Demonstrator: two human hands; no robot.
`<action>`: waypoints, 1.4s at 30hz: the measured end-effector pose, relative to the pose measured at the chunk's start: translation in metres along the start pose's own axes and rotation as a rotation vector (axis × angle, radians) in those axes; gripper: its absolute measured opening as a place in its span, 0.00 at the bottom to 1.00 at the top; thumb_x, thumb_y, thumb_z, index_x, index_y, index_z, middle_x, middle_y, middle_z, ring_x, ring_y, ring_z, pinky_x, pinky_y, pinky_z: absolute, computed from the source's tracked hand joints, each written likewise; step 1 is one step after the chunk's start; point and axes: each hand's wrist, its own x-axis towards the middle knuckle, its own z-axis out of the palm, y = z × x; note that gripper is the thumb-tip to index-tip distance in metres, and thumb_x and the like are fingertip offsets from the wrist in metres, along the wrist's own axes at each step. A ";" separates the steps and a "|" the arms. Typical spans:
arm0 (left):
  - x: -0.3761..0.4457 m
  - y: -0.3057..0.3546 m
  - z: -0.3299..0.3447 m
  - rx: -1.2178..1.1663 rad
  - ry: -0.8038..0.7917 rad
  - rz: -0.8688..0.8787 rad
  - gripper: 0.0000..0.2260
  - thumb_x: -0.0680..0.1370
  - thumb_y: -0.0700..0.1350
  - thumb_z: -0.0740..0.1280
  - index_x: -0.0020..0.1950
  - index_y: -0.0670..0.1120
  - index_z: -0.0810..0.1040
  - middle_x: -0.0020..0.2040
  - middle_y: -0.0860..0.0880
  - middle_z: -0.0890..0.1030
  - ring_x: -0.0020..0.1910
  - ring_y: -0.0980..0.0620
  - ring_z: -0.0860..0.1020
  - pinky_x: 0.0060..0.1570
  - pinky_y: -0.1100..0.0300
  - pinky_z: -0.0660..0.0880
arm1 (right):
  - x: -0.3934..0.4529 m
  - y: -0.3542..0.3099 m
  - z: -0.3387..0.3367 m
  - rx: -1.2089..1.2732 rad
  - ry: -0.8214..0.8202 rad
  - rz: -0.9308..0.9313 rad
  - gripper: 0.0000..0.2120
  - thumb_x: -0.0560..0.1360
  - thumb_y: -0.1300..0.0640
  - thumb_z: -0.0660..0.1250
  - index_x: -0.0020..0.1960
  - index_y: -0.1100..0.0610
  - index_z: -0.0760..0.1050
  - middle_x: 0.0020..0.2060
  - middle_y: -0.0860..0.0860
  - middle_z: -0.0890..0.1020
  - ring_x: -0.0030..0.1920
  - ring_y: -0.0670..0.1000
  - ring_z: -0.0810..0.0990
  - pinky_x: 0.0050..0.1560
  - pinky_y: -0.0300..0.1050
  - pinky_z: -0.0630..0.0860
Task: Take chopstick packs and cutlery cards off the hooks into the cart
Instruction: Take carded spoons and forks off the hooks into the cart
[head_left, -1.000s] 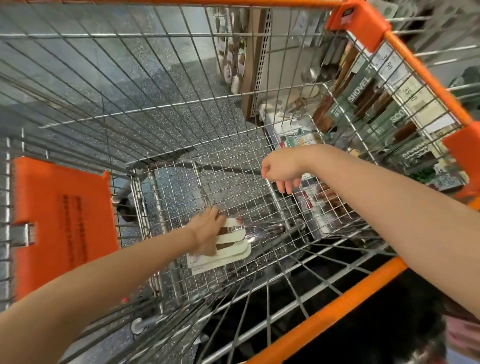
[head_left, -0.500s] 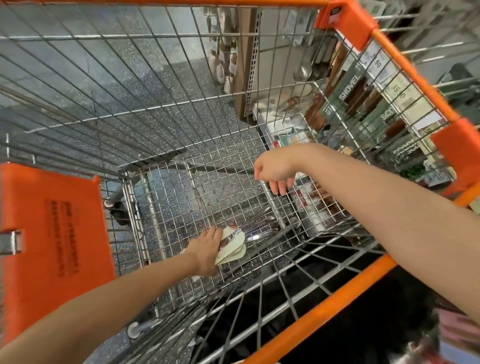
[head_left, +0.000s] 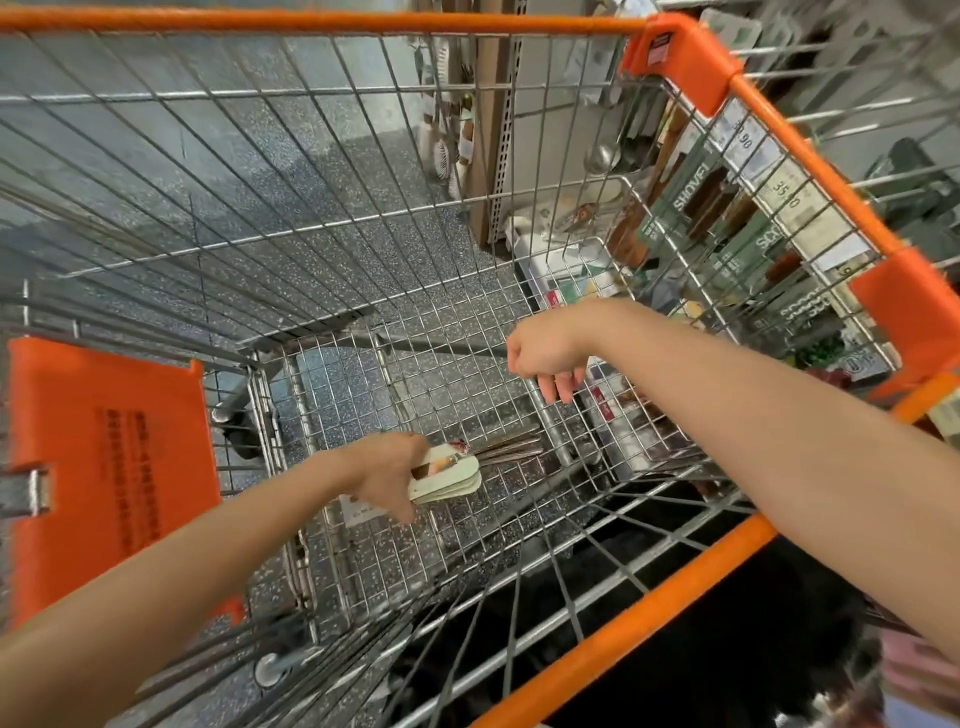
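I look down into a wire cart with an orange rim (head_left: 628, 631). My left hand (head_left: 387, 475) reaches to the cart floor and grips a stack of pale cutlery cards (head_left: 451, 479) by their near end. The metal utensil ends (head_left: 511, 448) stick out to the right and lie low over the mesh floor. My right hand (head_left: 545, 356) hangs inside the cart above the floor, fingers loosely curled downward, holding nothing.
An orange child-seat flap (head_left: 104, 467) stands at the cart's left. Beyond the right wall hang shelf goods on hooks, with green packs marked SHOVEL (head_left: 688, 192) and price tags (head_left: 779, 195). A speckled floor (head_left: 363, 171) shows through the mesh.
My left hand has turned the card stack and shifted slightly on the cart floor while still gripping it. My right hand has stayed hovering, fingers drooping a little more.
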 end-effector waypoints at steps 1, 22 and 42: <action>-0.002 -0.002 -0.006 0.007 -0.010 0.016 0.22 0.66 0.52 0.75 0.52 0.49 0.67 0.46 0.51 0.73 0.43 0.55 0.73 0.42 0.65 0.78 | 0.000 0.000 0.001 -0.008 -0.008 0.001 0.18 0.81 0.61 0.56 0.69 0.65 0.64 0.40 0.58 0.81 0.30 0.50 0.78 0.33 0.43 0.76; -0.071 0.006 -0.124 0.064 0.269 0.098 0.38 0.67 0.43 0.75 0.73 0.50 0.61 0.59 0.54 0.70 0.52 0.56 0.71 0.53 0.63 0.73 | -0.005 0.006 0.004 0.046 -0.116 -0.038 0.06 0.80 0.59 0.61 0.47 0.62 0.70 0.30 0.52 0.75 0.26 0.47 0.72 0.30 0.39 0.73; -0.051 0.161 -0.170 -1.312 0.439 0.223 0.21 0.79 0.60 0.53 0.56 0.46 0.76 0.53 0.51 0.80 0.56 0.53 0.78 0.63 0.57 0.71 | -0.143 0.045 -0.022 0.955 0.322 -0.115 0.41 0.73 0.27 0.38 0.73 0.53 0.59 0.25 0.48 0.64 0.23 0.43 0.57 0.19 0.32 0.55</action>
